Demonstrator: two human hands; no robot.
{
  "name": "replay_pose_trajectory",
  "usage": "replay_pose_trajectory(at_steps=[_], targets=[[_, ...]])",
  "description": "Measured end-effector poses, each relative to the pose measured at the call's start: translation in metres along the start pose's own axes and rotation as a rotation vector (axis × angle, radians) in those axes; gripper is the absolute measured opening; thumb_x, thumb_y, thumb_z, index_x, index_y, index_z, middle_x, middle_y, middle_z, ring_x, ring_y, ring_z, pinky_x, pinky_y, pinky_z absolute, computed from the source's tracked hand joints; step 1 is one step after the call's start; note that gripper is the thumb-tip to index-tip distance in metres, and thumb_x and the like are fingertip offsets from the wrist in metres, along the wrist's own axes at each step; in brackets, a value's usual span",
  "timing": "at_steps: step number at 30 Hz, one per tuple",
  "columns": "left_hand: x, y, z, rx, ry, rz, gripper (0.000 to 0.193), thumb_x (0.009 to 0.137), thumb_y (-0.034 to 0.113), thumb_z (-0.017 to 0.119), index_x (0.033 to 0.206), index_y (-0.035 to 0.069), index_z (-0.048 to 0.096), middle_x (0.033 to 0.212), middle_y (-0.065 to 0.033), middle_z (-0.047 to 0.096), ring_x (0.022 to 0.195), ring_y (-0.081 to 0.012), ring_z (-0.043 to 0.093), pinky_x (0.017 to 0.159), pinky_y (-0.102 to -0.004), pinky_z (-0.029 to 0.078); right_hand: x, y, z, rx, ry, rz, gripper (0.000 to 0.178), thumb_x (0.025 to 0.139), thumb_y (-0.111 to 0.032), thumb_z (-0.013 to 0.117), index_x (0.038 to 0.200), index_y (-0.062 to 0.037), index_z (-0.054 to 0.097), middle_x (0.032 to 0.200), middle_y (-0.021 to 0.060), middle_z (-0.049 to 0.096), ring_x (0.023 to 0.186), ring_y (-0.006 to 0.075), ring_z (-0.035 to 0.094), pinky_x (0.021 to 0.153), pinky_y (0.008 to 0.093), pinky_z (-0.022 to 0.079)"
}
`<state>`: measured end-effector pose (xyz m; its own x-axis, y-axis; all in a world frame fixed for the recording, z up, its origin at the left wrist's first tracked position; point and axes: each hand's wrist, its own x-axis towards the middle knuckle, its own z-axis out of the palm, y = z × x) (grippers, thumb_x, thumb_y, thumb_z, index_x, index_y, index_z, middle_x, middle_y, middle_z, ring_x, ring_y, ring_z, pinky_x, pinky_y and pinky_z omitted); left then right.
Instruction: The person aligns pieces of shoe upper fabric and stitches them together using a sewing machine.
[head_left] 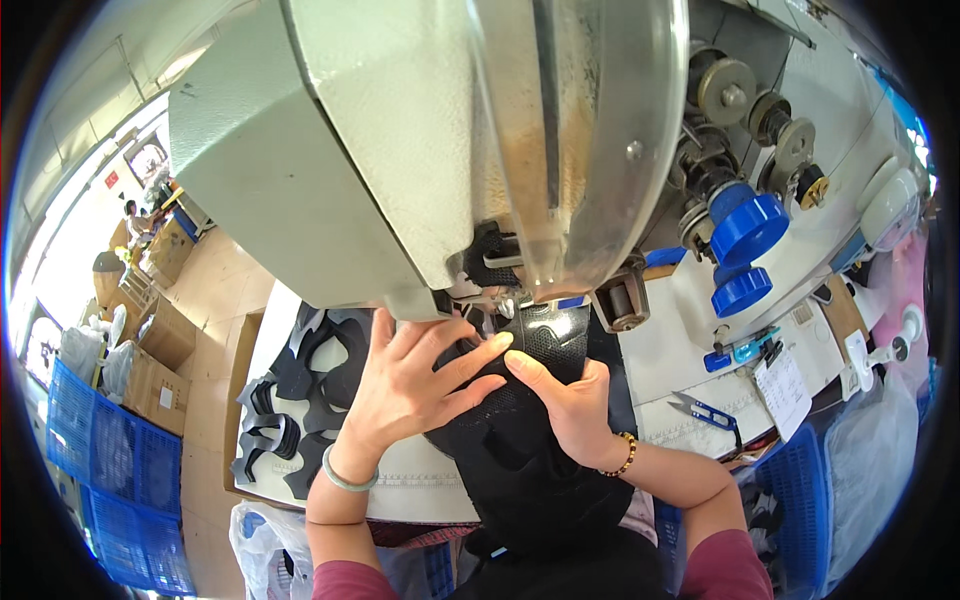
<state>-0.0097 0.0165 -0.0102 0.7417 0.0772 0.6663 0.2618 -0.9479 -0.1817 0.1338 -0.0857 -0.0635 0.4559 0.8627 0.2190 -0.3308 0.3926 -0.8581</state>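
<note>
A black mesh shoe upper (545, 340), with a glossy perforated patch, lies under the needle area of a large pale sewing machine (390, 150). My left hand (415, 375) rests on the upper's left side, fingers spread and fingertips close to the presser foot (495, 305). On the right edge my right hand (565, 400) has its thumb pressed on top, with the other fingers curled at the side and partly hidden. The needle itself is hidden behind the machine's clear cover (580, 130). Dark material hangs from the upper toward my lap.
Stacked dark cut pieces (270, 425) lie on the table's left. Thread snips (705, 412), a paper sheet (783, 390) and blue tension knobs (748, 225) are to the right. Blue crates (115, 430) and cardboard boxes (160, 385) stand at far left. Another person (138, 220) sits far back.
</note>
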Motion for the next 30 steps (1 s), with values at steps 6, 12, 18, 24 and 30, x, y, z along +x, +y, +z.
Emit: replay_pose_trajectory(at_steps=[6,12,18,24,30], targets=[[0.003,0.0,-0.005,-0.162,0.029,0.08,0.033,0.07,0.012,0.075,0.102,0.006,0.067,0.097,-0.0048,0.058,0.09,-0.0224,0.058,0.079,-0.0348,0.048,0.0,-0.002,0.001,-0.034,-0.015,0.002,0.014,0.087,-0.009,0.067,0.097,0.0014,0.068,0.085,-0.0018,0.066,0.073,0.0006,0.054,0.062,0.0171,0.044],[0.0,-0.002,-0.002,-0.21,-0.003,0.082,0.036,0.067,0.005,0.07,0.103,0.004,0.067,0.101,-0.0073,0.061,0.093,-0.0241,0.06,0.079,-0.0342,0.053,0.0,0.001,-0.002,-0.069,-0.015,-0.001,0.015,0.088,-0.01,0.066,0.098,0.0016,0.068,0.084,-0.0019,0.065,0.072,0.0005,0.054,0.062,0.0169,0.044],[0.002,-0.006,0.005,-0.237,0.041,0.023,0.036,0.067,0.005,0.069,0.103,0.006,0.068,0.098,-0.0044,0.063,0.093,-0.0218,0.061,0.078,-0.0333,0.053,-0.002,-0.008,-0.002,-0.014,-0.024,0.024,0.017,0.088,-0.012,0.066,0.098,0.0013,0.067,0.083,-0.0016,0.065,0.071,0.0004,0.054,0.06,0.0167,0.045],[0.004,-0.002,0.013,-0.197,0.079,0.023,0.035,0.068,0.007,0.072,0.103,0.008,0.069,0.096,-0.0025,0.064,0.089,-0.0192,0.061,0.072,-0.0311,0.052,-0.005,-0.027,-0.014,-0.021,-0.023,0.163,0.023,0.088,-0.017,0.066,0.101,0.0014,0.065,0.079,0.0009,0.065,0.057,0.0025,0.056,0.047,0.0172,0.044],[0.003,0.002,0.014,-0.13,0.115,0.014,0.033,0.069,0.007,0.072,0.102,0.007,0.069,0.094,-0.0021,0.063,0.087,-0.0178,0.061,0.069,-0.0296,0.05,-0.009,-0.031,-0.015,-0.256,-0.256,0.328,0.025,0.094,-0.022,0.056,0.086,0.0012,0.062,0.07,0.0056,0.063,0.044,0.0056,0.051,0.037,0.0168,0.036]])
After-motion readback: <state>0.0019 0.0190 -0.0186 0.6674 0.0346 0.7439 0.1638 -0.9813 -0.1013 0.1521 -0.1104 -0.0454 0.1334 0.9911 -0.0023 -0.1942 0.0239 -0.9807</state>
